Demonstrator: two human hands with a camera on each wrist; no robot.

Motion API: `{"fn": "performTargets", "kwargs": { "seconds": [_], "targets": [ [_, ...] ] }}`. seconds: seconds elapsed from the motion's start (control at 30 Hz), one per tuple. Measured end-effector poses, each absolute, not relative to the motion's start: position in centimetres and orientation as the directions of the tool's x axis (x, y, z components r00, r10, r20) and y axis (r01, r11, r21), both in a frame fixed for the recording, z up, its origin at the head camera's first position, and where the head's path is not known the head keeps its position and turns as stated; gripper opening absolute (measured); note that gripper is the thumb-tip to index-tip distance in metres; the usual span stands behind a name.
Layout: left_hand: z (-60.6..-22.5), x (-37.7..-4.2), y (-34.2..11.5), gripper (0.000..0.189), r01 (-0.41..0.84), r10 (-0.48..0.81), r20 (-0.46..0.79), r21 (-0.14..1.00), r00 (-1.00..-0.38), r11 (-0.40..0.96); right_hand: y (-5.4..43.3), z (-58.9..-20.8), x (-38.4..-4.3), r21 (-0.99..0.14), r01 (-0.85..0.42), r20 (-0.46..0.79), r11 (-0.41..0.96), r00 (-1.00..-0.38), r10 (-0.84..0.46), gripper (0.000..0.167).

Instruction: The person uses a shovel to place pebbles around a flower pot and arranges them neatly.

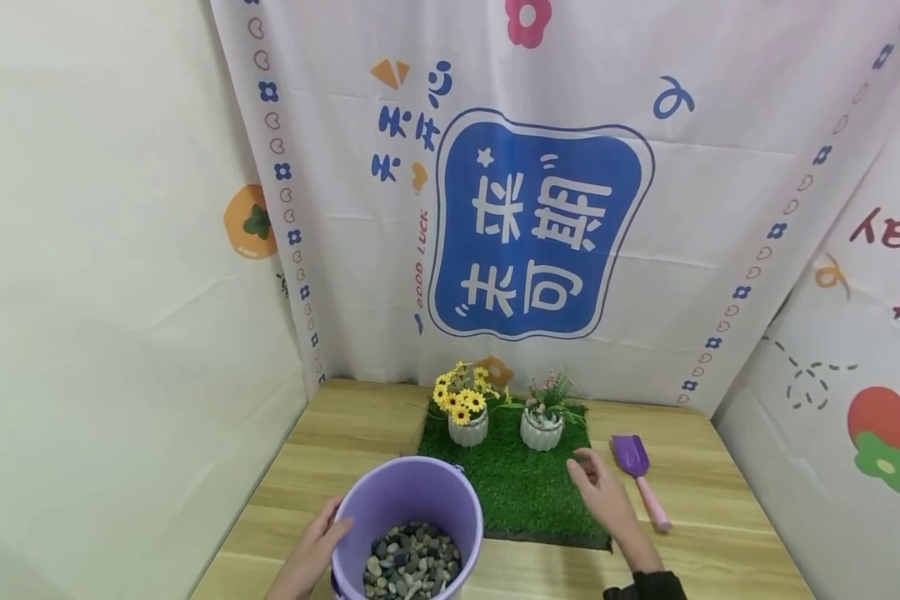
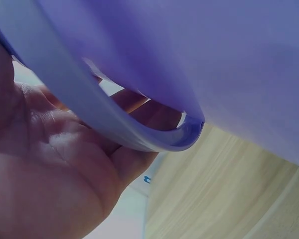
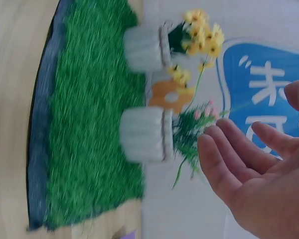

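A light purple bucket (image 1: 407, 475) stands at the near edge of the table with grey and tan pebbles (image 1: 412, 560) in its bottom. My left hand (image 1: 317, 546) holds its left side, thumb at the rim and fingers along the outside. From the left wrist, a curved purple band (image 2: 84, 94) on the bucket crosses in front of the fingers (image 2: 132, 159). Nothing is in my right hand (image 1: 603, 496), raised over the right edge of the green turf mat (image 1: 521, 500) with fingers loosely bent. In the right wrist view its palm (image 3: 269, 194) shows bare.
Two white pots stand at the mat's back, one with yellow flowers (image 1: 461, 400), the other with pink flowers and greenery (image 1: 549, 396). Right of the mat lies a purple scoop (image 1: 632, 457) with a pink handle. Printed cloth (image 1: 345, 275) hangs behind the wooden table (image 1: 352, 425).
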State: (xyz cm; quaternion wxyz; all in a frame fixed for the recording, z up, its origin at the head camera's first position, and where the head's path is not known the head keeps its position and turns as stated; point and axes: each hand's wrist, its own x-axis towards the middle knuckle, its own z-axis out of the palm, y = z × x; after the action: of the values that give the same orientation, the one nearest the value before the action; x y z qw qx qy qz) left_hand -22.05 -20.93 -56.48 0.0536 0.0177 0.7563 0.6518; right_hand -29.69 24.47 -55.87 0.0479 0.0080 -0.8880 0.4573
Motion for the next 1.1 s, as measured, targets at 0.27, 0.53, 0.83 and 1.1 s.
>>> {"fn": "performTargets", "kwargs": {
  "seconds": [0.27, 0.53, 0.83, 1.1],
  "targets": [
    [-56.6, -22.1, -20.9, 0.049, -0.049, 0.108, -0.064, 0.99, -0.992, 0.135, 27.7, -57.3, -30.5, -0.75, 0.026, 0.052, 0.661, -0.994, 0.097, 0.061],
    [-56.6, -22.1, -21.1, 0.05, -0.057, 0.124, -0.073, 0.989, -0.99, 0.133, 29.9, -59.1, -31.3, -0.607, 0.05, 0.081, 0.793, -0.989, 0.124, 0.056],
    [-56.7, -22.1, -21.4, 0.052, -0.071, 0.13, -0.089, 0.988, -0.988, 0.138, 31.7, -61.2, -32.0, -0.5, 0.151, -0.022, 0.853, -0.987, 0.162, 0.063],
    [-56.6, -22.0, -21.3, 0.052, -0.058, 0.149, -0.078, 0.989, -0.986, 0.135, 32.7, -62.3, -33.1, -0.439, 0.183, -0.03, 0.88, -0.981, 0.189, 0.059]
  ]
}}
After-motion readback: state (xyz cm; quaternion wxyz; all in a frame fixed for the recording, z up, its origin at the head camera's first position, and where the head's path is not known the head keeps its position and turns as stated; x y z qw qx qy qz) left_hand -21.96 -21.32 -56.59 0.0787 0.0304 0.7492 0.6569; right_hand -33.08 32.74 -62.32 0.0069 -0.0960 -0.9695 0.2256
